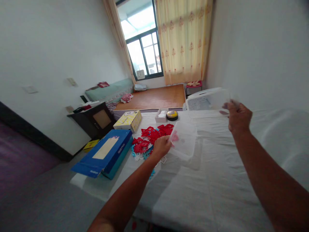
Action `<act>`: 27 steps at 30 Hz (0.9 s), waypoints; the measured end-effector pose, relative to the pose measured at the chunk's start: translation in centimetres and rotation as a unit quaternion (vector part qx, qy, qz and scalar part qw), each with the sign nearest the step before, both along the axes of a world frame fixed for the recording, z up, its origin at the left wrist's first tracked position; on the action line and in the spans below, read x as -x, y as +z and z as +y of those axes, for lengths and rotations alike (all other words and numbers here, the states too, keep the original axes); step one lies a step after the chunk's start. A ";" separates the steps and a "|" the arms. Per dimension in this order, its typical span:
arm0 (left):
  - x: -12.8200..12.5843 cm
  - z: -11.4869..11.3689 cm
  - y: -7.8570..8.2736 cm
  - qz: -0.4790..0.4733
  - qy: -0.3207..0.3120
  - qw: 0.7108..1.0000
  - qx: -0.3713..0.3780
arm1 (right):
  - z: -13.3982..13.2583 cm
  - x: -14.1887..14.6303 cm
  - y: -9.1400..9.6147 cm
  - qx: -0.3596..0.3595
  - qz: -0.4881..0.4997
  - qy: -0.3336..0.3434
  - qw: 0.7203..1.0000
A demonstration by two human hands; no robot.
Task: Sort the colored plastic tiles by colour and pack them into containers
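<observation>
My left hand (162,147) is closed on the near-left edge of a clear plastic box (185,140), tilted above the white-covered table. Beside and partly beneath that hand lies a pile of red snowflake-shaped pieces (141,145), with blue and white ones among them. Raised at the right, my right hand (239,116) pinches the right end of a clear plastic lid (207,99) with a pale rim. Through the see-through box, some red shows.
A blue box (108,149) and a yellow-white carton (127,120) stand left of the pile. Behind it sit a small white box (161,115) and a round yellow-black tin (172,115). A dark cabinet (96,120) and a bed (156,96) are farther back.
</observation>
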State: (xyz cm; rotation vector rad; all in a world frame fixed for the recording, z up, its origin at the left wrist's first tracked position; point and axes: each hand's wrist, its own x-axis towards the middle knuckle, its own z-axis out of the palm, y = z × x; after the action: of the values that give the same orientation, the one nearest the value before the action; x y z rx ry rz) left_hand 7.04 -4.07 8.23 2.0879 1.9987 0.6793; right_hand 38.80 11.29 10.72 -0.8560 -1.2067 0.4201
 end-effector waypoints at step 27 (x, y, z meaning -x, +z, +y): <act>0.1 0.8 -4.3 -0.343 -0.044 0.937 0.055 | -13.3 6.2 -9.1 -0.073 -0.639 0.013 0.765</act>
State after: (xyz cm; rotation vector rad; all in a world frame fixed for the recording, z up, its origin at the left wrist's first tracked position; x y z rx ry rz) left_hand 6.91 -3.25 3.92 1.5548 1.4973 1.0650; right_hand 32.57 -1.99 1.60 -0.9877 -2.4683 -0.3651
